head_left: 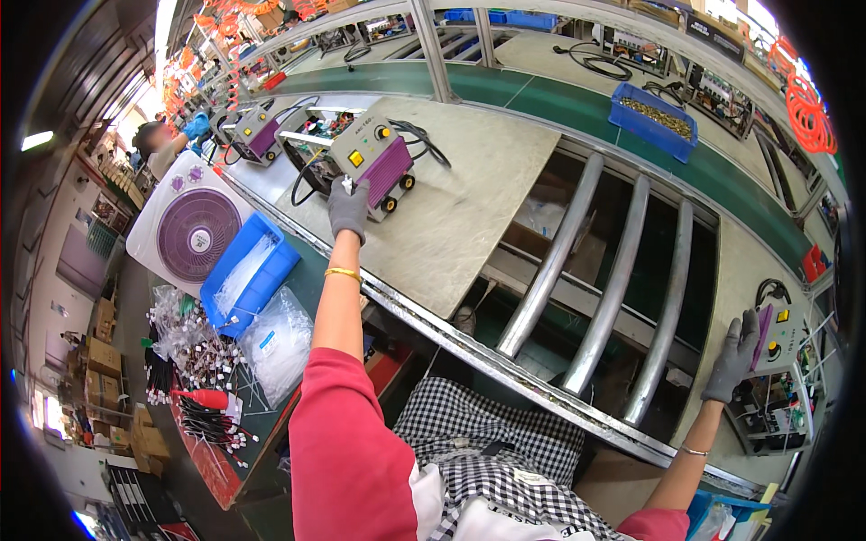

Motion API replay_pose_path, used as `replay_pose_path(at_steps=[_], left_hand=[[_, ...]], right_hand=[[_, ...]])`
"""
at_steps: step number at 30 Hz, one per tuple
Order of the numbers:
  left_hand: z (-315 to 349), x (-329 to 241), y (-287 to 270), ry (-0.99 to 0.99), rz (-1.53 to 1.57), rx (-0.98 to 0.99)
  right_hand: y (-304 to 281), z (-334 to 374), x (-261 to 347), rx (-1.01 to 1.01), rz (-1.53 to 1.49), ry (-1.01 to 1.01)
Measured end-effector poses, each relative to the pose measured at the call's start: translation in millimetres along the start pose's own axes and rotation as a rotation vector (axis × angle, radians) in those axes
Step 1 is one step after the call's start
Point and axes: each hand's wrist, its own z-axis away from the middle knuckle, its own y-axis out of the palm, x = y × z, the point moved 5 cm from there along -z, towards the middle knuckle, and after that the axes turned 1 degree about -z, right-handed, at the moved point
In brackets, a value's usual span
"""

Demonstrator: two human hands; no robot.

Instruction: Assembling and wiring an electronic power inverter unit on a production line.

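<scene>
At the upper left, a welding machine (356, 153) with a grey and purple front stands on the pale board, its top uncovered so that boards and wires show. My left hand (347, 209), in a grey glove, is against its lower front edge. The fingers there are curled, with a small white bit at their tips that I cannot identify. Far to the right, a second uncovered welding machine (774, 347) sits tilted in the view. My gloved right hand (732, 356) lies along its purple front panel, fingers stretched out.
Metal rollers (622, 279) span the gap between the boards. Beyond lies a green conveyor belt (505, 90) with a blue bin (654, 122) of small brass-coloured parts. At left are a fan (198, 230), a blue tray (248, 275), bagged parts and wire connectors. Another person (167, 144) works farther off.
</scene>
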Motion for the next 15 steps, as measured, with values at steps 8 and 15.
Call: replay_pose_path(at_steps=[8,15], left_hand=[[75,-48,13,0.155,0.203,0.172],[192,-136,3,0.354,0.376,0.59]], right_hand=[[79,53,78,0.416,-0.033,-0.038],[180,112,171,0.828,-0.027,-0.102]])
